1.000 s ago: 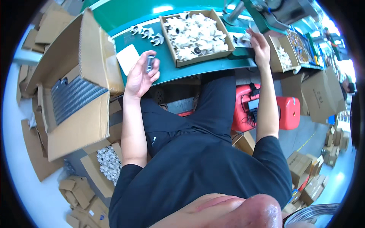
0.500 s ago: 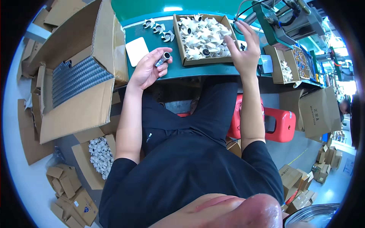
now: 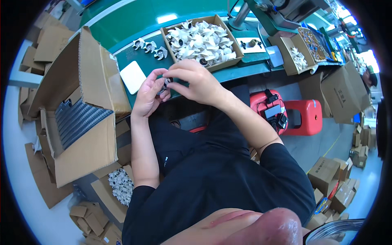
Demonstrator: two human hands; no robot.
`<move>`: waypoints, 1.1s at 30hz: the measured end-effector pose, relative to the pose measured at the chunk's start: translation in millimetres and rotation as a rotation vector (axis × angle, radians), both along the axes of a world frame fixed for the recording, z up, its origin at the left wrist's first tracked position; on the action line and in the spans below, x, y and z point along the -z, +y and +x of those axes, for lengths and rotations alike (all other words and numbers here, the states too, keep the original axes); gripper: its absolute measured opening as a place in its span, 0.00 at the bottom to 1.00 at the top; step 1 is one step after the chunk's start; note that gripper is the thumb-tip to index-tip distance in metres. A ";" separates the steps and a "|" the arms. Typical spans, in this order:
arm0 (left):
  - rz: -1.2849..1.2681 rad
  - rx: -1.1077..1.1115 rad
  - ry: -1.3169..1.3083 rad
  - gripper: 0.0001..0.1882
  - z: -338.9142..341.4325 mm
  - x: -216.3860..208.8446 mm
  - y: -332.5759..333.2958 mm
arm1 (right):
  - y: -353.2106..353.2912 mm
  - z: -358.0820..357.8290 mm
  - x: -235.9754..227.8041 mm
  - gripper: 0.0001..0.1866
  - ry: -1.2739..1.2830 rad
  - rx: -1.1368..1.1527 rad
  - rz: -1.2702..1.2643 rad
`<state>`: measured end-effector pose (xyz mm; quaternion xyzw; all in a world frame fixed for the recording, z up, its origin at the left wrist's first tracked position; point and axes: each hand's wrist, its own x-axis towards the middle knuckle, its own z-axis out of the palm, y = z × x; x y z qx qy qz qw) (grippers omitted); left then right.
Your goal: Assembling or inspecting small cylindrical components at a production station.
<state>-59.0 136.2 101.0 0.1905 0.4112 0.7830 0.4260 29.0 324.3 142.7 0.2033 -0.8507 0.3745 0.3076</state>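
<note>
Both hands meet over the near edge of the teal workbench [image 3: 157, 65], left of centre and just in front of a white rectangular pad [image 3: 133, 77]. Left hand [image 3: 148, 97], palm turned up, curls its fingers and thumb around a short grey metal sleeve [image 3: 163, 87]; the sleeve sits between the two hands, tilted, much of it hidden by fingers. Right hand [image 3: 195, 81] comes across from the right, back of hand up, thumb and forefinger bent toward the sleeve's upper end, a dark opening visible between them; cannot tell whether they pinch the sleeve itself or a smaller piece at its mouth. Beyond the pad, three loose impellers [image 3: 150, 46] lie in a slanting row on the bench. To their right, a shallow cardboard tray [image 3: 225, 64] holds a heap of white impellers [image 3: 202, 43], a few showing dark hubs. Right of the tray, a white fixture plate [image 3: 246, 47] carries a small round metal part [image 3: 254, 42]; a grey-blue box [image 3: 274, 56] stands just beside it. At far left, an open carton [image 3: 85, 161] contains rows of grey cylindrical parts [image 3: 81, 120]. Below the bench, on the right, red stools [image 3: 312, 117], one bearing black cables [image 3: 270, 97].
</note>
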 end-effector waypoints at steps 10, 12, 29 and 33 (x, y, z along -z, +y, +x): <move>0.094 -0.024 -0.152 0.19 -4.3 -6.2 1.2 | 162.2 53.3 -3.4 0.12 -0.012 0.853 -0.058; 0.086 -0.028 -0.159 0.19 -5.0 -4.4 6.4 | 181.0 51.7 2.5 0.11 -0.044 0.932 -0.038; -0.003 -0.050 -0.095 0.23 -9.0 -0.3 5.3 | 420.1 110.7 4.8 0.18 -0.508 1.337 0.614; -0.018 -0.071 -0.091 0.23 -10.7 6.0 4.3 | 440.4 113.7 17.0 0.20 -0.915 1.235 0.582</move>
